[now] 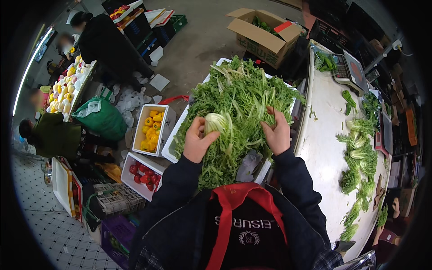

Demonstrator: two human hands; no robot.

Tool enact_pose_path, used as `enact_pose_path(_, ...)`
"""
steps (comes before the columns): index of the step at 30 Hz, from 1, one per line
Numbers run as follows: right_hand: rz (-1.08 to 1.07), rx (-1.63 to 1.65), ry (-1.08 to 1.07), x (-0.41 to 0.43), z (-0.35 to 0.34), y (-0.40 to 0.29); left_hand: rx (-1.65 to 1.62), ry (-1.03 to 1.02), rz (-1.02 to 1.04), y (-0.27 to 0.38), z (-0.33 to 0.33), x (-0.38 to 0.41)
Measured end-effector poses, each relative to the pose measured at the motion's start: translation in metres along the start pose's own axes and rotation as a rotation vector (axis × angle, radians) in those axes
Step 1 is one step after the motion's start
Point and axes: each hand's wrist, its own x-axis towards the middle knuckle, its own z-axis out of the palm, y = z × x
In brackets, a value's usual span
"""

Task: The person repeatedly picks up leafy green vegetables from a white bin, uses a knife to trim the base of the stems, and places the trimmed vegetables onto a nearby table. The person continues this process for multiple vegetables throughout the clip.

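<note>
My left hand (199, 140) grips the pale root end of a head of curly endive (216, 124), its leaves falling over the pile below. My right hand (278, 133) is over the right part of the pile with thumb and forefinger apart. I see nothing held between those fingers. Loose curly endive (236, 91) is heaped in a white foam box (172, 148) in front of me, covering much of its rim. A crumpled sheet of greyish plastic (249, 165) lies at the near right side of the heap.
Left stand foam boxes of yellow peppers (150, 131) and red peppers (145, 177). A cardboard box (260, 37) of green vegetables stands beyond. The white table (320, 135) at right bears endive heads (359, 155) and a scale (347, 72). People work at both sides.
</note>
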Motion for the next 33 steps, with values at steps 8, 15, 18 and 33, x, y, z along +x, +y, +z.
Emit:
enact_pose_path(8,-0.032,0.344,-0.378,-0.014,0.0,-0.057,-0.051,-0.196,0.075,-0.015,0.013,-0.003)
enact_pose_path(15,0.449,0.599,-0.19,-0.006,-0.015,-0.051,-0.095,-0.173,0.105,-0.024,0.002,-0.004)
enact_pose_path(18,0.429,0.695,0.059,0.001,-0.019,-0.023,-0.107,-0.149,0.109,-0.015,0.005,-0.004)
enact_pose_path(33,-0.19,0.123,-0.315,0.001,-0.02,-0.075,0.385,-0.099,0.217,0.009,0.035,-0.005)
